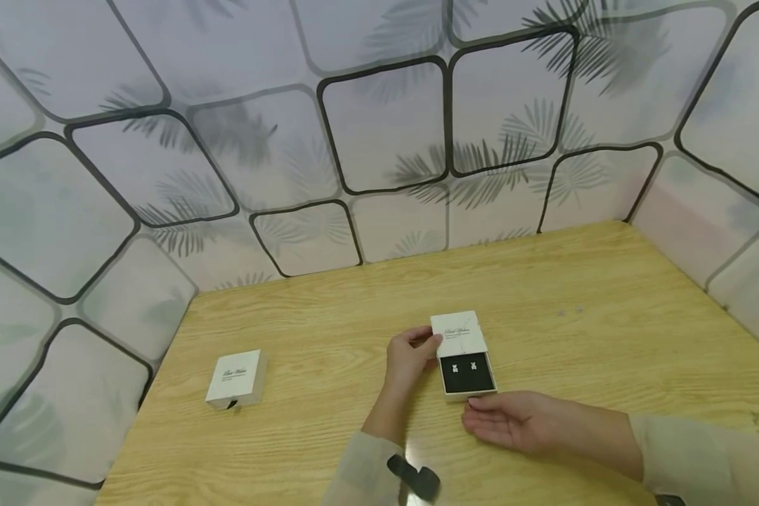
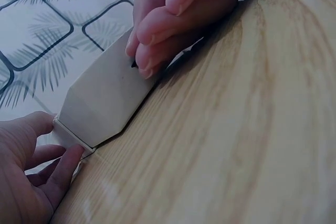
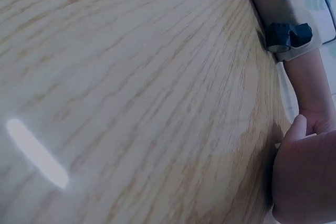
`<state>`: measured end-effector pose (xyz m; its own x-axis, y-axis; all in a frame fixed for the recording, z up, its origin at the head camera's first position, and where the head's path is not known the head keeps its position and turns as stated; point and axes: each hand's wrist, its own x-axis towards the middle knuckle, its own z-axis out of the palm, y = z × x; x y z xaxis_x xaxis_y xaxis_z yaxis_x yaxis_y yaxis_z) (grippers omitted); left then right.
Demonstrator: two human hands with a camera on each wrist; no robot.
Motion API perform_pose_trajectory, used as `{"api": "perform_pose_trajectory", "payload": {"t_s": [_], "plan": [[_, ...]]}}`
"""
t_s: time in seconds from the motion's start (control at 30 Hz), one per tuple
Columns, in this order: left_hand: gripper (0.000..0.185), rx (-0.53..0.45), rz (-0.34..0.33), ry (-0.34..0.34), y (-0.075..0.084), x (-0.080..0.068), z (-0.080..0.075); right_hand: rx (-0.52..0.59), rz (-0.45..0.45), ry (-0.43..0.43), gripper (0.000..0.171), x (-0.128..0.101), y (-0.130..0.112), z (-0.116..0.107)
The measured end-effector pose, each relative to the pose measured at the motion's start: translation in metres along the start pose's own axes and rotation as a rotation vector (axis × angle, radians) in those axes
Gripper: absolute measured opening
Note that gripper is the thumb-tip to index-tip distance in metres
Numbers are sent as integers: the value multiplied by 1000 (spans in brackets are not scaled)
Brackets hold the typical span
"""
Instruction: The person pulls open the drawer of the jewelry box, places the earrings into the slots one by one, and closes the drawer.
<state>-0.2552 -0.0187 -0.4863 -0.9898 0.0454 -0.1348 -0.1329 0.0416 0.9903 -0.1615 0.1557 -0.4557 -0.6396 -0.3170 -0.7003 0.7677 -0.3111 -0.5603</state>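
Too small to identify: two pale studs (image 1: pixel 463 367) in black-lined white sliding gift box (image 1: pixel 460 355); lid script (image 1: pixel 458 332) illegible.

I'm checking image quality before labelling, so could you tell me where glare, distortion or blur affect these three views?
Head view: wide-angle lens bows the patterned wall panels; the open jewellery box is sharp but small. Left wrist view: the left hand sits very close and soft, with the table dim. Right wrist view: a bright glare streak on the wood; the right hand is dark and cropped.
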Motion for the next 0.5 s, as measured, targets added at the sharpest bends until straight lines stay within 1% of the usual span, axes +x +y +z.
{"api": "perform_pose_trajectory", "payload": {"t_s": [0.23,0.43,0.5], "plan": [[35,-9,6,-2,0,-1,1,-30,-12,-8,11,1,-2,1],[35,-4,8,1,-1,0,1,-55,-25,29,11,2,-7,2],[34,-2,7,3,-2,0,1,-55,-24,24,11,2,-8,2]]}}
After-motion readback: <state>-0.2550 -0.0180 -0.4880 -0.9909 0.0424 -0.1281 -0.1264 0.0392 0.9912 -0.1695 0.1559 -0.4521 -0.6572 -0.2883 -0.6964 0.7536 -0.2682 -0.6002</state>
